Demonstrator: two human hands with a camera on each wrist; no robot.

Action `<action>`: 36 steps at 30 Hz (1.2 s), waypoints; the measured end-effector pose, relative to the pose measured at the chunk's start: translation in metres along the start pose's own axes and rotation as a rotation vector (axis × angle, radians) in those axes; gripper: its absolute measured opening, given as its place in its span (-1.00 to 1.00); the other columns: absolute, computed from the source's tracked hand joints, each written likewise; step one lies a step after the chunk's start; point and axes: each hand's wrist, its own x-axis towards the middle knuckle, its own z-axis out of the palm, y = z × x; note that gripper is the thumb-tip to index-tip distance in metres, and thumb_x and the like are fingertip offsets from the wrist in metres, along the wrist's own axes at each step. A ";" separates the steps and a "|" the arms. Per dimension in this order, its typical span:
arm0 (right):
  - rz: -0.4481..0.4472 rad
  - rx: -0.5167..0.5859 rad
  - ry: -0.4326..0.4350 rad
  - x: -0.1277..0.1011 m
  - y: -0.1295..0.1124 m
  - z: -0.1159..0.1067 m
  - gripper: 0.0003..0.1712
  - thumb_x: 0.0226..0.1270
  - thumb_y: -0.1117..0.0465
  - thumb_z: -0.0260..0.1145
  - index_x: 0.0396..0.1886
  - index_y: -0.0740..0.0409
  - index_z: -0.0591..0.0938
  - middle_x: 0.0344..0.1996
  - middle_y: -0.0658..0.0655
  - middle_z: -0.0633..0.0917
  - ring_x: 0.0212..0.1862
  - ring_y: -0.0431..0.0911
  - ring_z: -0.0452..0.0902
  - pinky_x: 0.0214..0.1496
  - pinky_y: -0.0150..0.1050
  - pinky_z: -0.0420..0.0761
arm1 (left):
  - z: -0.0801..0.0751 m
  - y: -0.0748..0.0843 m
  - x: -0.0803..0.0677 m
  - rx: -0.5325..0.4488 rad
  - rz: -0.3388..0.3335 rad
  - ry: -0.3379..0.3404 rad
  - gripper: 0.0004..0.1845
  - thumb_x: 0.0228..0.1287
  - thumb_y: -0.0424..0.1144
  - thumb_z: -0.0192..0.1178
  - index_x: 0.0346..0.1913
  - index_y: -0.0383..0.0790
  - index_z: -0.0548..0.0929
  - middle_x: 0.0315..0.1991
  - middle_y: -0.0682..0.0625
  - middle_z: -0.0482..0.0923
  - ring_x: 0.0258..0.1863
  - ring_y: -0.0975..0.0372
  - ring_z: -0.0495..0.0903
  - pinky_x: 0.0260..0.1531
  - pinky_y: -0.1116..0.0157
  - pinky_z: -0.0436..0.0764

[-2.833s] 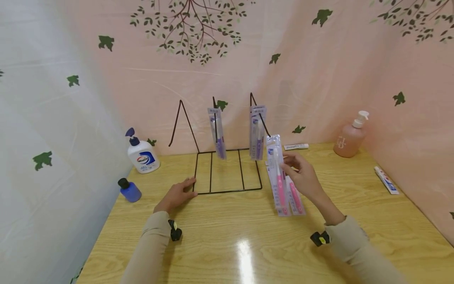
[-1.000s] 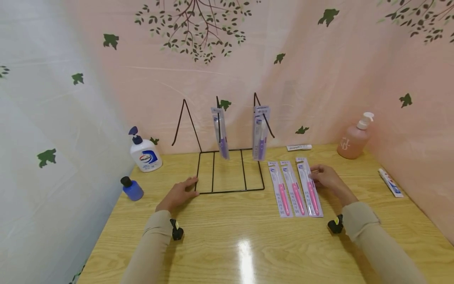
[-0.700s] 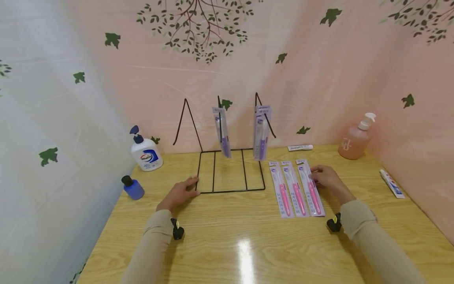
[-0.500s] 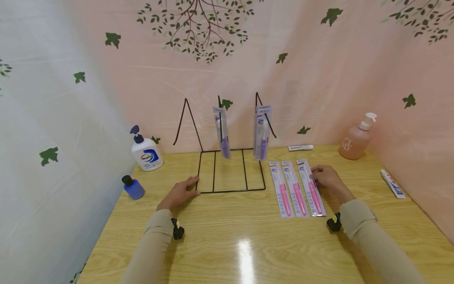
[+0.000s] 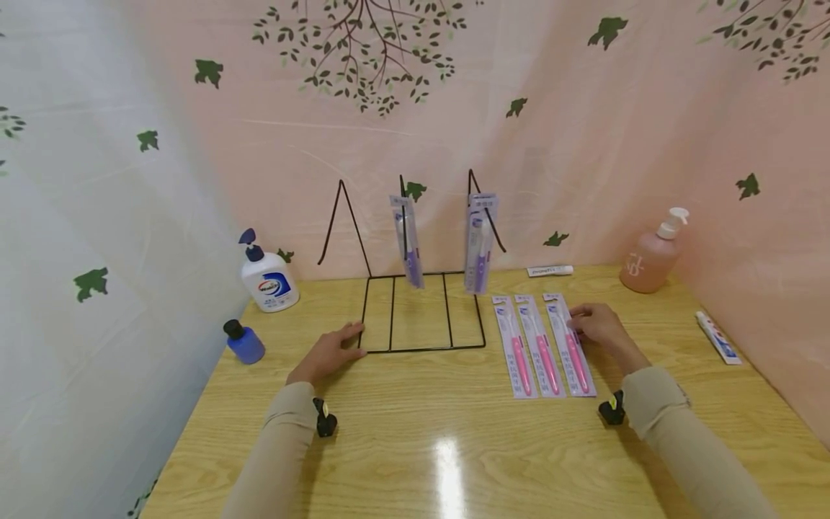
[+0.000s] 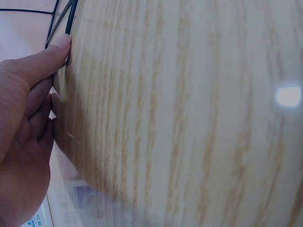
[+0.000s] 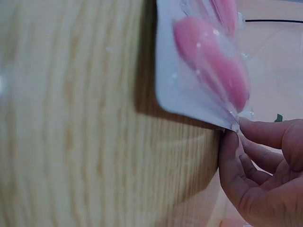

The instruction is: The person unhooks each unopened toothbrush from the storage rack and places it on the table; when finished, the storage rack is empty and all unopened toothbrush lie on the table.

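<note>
Fingers of right hand (image 5: 601, 329) pinch rightmost pack (image 5: 570, 347) just left of them, right half of table (image 5: 519, 461), long axis toward back edge; left hand (image 5: 326, 356), farther, grips rack (image 5: 424, 349) corner.

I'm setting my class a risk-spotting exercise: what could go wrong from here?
The right grip pinches the rightmost pink pack at its edge, so the pack might slip or twist if lifted.
The left grip touches the rack; a push could shift it and set the hanging purple packs swinging.
</note>
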 end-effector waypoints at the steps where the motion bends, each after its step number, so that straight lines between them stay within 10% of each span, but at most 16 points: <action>1: -0.002 0.001 0.007 -0.001 0.000 0.000 -0.53 0.44 0.24 0.07 0.22 0.47 0.40 0.05 0.44 0.52 -0.15 -0.01 0.56 -0.21 -0.32 0.63 | 0.000 -0.001 0.000 0.003 0.003 0.001 -0.31 0.33 -0.10 0.19 0.47 -0.10 0.21 0.50 -0.05 0.08 0.50 -0.02 -0.03 0.42 -0.11 0.03; 16: -0.245 -0.118 0.129 -0.033 -0.042 0.004 -0.58 0.47 0.15 0.08 0.18 0.32 0.49 -0.03 0.35 0.56 -0.10 0.14 0.58 -0.20 -0.27 0.62 | -0.002 0.002 0.000 0.008 -0.011 0.001 -0.31 0.33 -0.09 0.19 0.46 -0.09 0.22 0.50 -0.04 0.09 0.50 -0.02 -0.03 0.43 -0.10 0.02; 36: -0.615 -0.050 0.155 -0.062 -0.123 0.062 -0.69 0.39 0.16 0.22 0.06 0.17 0.60 -0.18 0.19 0.68 -0.16 0.07 0.64 -0.21 -0.10 0.66 | 0.000 0.001 -0.001 -0.007 -0.012 0.001 -0.31 0.34 -0.10 0.18 0.47 -0.09 0.20 0.50 -0.06 0.07 0.50 -0.01 -0.03 0.43 -0.10 0.03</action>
